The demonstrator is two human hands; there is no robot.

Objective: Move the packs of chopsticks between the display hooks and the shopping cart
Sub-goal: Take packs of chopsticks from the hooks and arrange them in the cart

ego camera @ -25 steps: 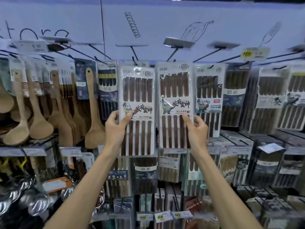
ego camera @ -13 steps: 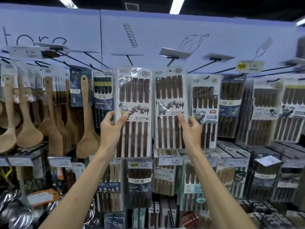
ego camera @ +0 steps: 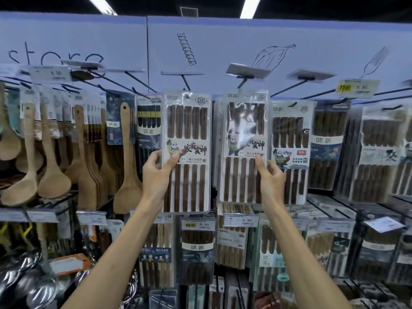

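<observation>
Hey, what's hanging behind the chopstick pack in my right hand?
Behind the right-hand pack, gripped by the right hand, the pale edge of another pack shows at its left side. The held pack covers the rest.

You can read "store" drawn on the wall panel [ego camera: 66, 36]. The left pack [ego camera: 189, 121], in your left grip [ego camera: 159, 172], carries "味家" at its top, "家有食神" across the middle and "10" below. The right pack [ego camera: 243, 175] shows "味家" too. A yellow tag [ego camera: 356, 87] up right and a lower tag [ego camera: 198, 224] both read "特价 9.90". A white tag [ego camera: 242, 220] reads "6.90".
</observation>
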